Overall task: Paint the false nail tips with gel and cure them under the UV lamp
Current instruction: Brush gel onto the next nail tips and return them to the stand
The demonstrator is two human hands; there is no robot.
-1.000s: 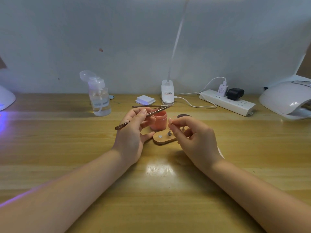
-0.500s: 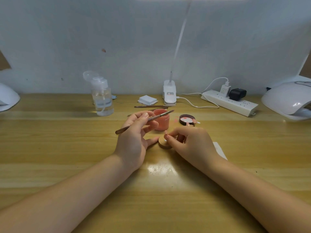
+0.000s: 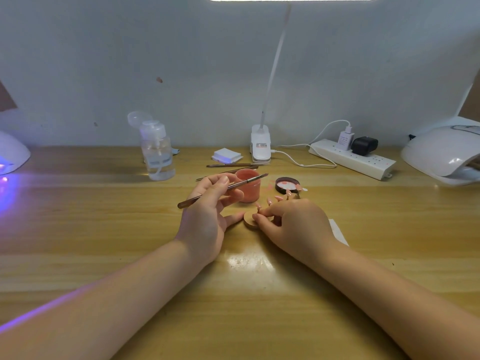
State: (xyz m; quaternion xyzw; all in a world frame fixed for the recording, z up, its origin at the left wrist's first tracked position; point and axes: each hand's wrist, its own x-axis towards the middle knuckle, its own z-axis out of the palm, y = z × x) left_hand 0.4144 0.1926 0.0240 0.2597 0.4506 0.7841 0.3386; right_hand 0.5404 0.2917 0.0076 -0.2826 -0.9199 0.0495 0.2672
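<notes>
My left hand (image 3: 207, 211) grips a thin metal-handled gel brush (image 3: 223, 190), its tip over the open pink gel jar (image 3: 248, 187). My right hand (image 3: 293, 224) pinches a false nail tip at the left end of a wooden stand (image 3: 250, 220) that lies on the table. Several pink nail tips (image 3: 279, 198) stick up from the stand behind my right fingers. The jar's dark lid (image 3: 287, 184) lies upturned to the right. A white UV lamp (image 3: 444, 154) sits at the far right; another lamp (image 3: 11, 154) at the far left glows purple.
A clear pump bottle (image 3: 157, 152) stands back left. White pads (image 3: 226, 155), a clip-on desk light (image 3: 261, 146), spare tools (image 3: 233, 165) and a power strip (image 3: 353, 158) with plugs line the back wall. A white paper (image 3: 339, 231) lies by my right wrist.
My right hand lowered from above the stand onto its left end and now covers most of it. The left hand kept the brush nearly still. The view shifted slightly, showing the purple glow again.
</notes>
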